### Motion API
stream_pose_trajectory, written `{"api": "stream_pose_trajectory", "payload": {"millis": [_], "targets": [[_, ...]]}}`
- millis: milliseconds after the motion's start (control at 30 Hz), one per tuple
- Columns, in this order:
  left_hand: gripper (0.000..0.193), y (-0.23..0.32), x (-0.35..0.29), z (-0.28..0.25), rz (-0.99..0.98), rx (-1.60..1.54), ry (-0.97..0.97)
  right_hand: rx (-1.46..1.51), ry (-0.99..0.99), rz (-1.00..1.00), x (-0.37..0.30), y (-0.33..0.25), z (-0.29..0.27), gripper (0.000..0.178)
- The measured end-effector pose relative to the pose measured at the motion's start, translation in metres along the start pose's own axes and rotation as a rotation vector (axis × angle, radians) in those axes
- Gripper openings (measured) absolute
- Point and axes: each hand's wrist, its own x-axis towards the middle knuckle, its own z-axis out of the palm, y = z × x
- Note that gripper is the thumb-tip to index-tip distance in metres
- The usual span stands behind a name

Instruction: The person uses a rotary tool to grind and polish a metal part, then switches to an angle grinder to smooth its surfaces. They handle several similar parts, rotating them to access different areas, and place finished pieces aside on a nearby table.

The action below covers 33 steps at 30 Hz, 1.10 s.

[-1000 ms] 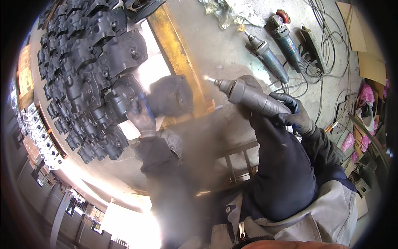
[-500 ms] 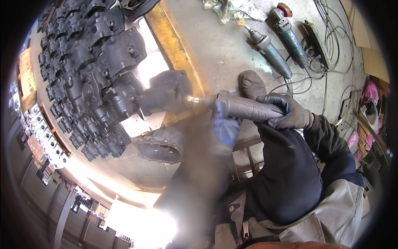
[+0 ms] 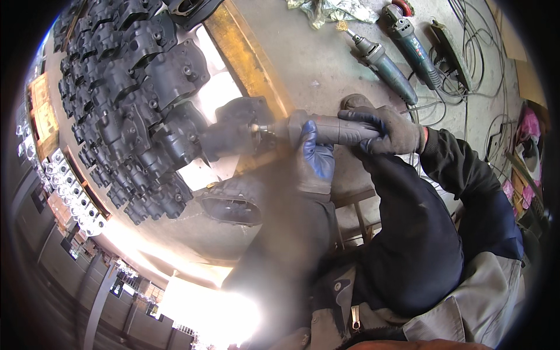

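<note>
A dark straight grinder (image 3: 343, 130) lies level across the middle of the view, its slim tip pointing left. My left hand (image 3: 317, 160), in a blue-and-grey glove, is closed around its front end with the thumb on top. Wrapped about the rear of the body is my right hand (image 3: 398, 129), in a grey glove. The tip meets a dark metal casting (image 3: 230, 125) at the near edge of the rows; a blur there hides whether it touches. Below it sits a hollow, open-faced casting (image 3: 233, 204).
Many dark castings (image 3: 125, 76) stand in rows at the left. A yellow beam (image 3: 248, 49) runs beside them. On the concrete floor (image 3: 309, 76) lie a second straight grinder (image 3: 382, 67), an angle grinder (image 3: 411, 46) and tangled cables (image 3: 481, 70). My legs are at lower right.
The grinder and both hands have moved a little farther from me, and the grinder's rear end has come up more level. Its tip stays at the same casting.
</note>
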Motion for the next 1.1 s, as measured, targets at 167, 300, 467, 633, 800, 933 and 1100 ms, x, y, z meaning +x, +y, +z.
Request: {"api": "stream_pose_trajectory", "payload": {"millis": [167, 300, 467, 633, 800, 933, 1100], "targets": [[0.041, -0.003, -0.012, -0.005, 0.004, 0.011, 0.088, 0.04, -0.048, 0.039, -0.002, 0.004, 0.005, 0.076], [0.043, -0.002, -0.01, -0.008, -0.051, -0.055, 0.002, 0.029, -0.076, -0.01, -0.004, 0.01, -0.004, 0.078], [0.044, -0.002, 0.002, -0.013, -0.06, -0.054, 0.052, 0.021, 0.045, -0.011, -0.001, 0.013, 0.003, 0.077], [0.043, -0.004, -0.004, -0.017, -0.052, -0.019, 0.109, 0.105, -0.052, 0.037, -0.002, 0.012, 0.003, 0.075], [0.042, 0.001, 0.0, -0.015, -0.039, -0.053, 0.037, -0.024, 0.029, -0.005, 0.001, 0.013, 0.003, 0.077], [0.04, 0.003, -0.004, -0.015, -0.054, -0.01, 0.127, 0.085, -0.018, 0.065, 0.002, 0.012, 0.012, 0.079], [0.04, 0.002, -0.006, -0.013, -0.04, -0.038, 0.023, 0.023, 0.019, -0.02, -0.001, 0.013, 0.006, 0.074]]}}
